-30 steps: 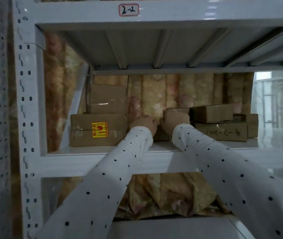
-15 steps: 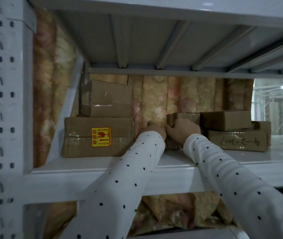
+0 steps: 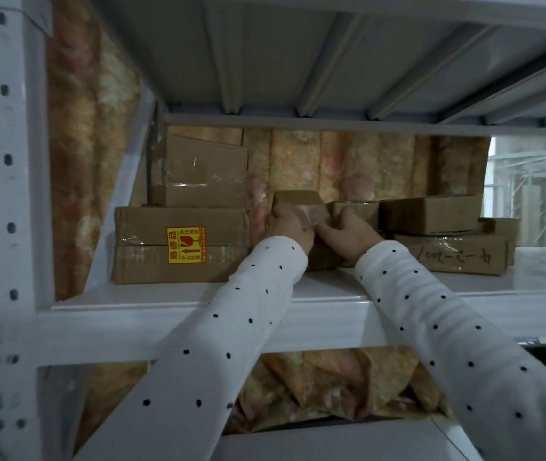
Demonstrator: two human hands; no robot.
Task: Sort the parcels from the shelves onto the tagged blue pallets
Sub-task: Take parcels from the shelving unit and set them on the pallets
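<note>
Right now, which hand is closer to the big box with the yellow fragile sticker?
Left. The left hand grips the small taped parcel just right of the stickered box, close to its right end. The right hand holds the parcel's far side, farther from that box.

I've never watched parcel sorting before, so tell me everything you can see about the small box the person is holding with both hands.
The small cardboard box is plain brown with clear glossy tape across its front. It sits tilted in the middle of the white metal shelf, between the big box with the yellow sticker and the stack on the right. The left hand grips its left end, the right hand its lower right side.
</note>
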